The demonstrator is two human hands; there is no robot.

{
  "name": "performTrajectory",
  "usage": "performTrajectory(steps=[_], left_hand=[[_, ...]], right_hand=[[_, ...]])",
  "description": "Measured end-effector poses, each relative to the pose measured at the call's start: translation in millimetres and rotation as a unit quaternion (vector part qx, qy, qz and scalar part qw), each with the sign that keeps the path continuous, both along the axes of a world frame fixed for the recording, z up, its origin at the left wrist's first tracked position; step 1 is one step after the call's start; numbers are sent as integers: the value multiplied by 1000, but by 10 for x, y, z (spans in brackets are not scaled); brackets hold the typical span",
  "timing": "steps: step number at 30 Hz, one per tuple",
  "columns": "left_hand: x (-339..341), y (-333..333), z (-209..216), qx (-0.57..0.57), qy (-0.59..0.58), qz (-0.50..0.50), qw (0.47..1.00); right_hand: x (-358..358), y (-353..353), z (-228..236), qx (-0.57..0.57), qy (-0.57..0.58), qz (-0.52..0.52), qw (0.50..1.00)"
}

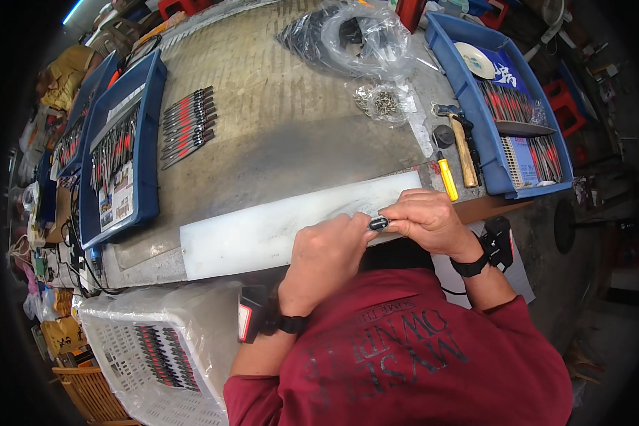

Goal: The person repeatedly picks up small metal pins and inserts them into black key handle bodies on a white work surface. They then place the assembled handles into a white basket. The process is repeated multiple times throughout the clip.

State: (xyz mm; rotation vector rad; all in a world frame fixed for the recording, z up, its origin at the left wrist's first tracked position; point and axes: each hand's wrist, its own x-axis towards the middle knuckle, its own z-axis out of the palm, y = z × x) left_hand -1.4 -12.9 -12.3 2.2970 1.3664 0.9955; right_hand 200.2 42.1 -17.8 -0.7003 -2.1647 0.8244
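Through the head camera I see the left hand [330,245] curled around a small dark thing [378,224], and the right hand [427,219] pinching it too, with no gap left. It sits near my view's middle, toward 3 o'clock. From it, the white board [241,234] stretches to 9 o'clock, the yellow-handled tool [447,179] lies at 2, and red-and-black tools [189,122] at 10.

A hammer [466,155] lies beside a yellow-handled tool [447,179], with seemingly a red stool [564,106] beyond.
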Motion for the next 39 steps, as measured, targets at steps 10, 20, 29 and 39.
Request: performTrajectory(steps=[10, 20, 29, 39], left_hand=[[28, 10, 20, -11, -8, 22, 1000], [-96, 35, 33, -11, 9, 47, 999], [-66, 14, 38, -10, 7, 31, 999], [-62, 19, 16, -11, -3, 22, 1000]], right_hand=[[30, 22, 39, 8, -8, -10, 1000], [144, 44, 89, 16, -2, -19, 1000], [121, 34, 16, -40, 6, -18, 999], [134, 11, 10, -91, -8, -32, 995]])
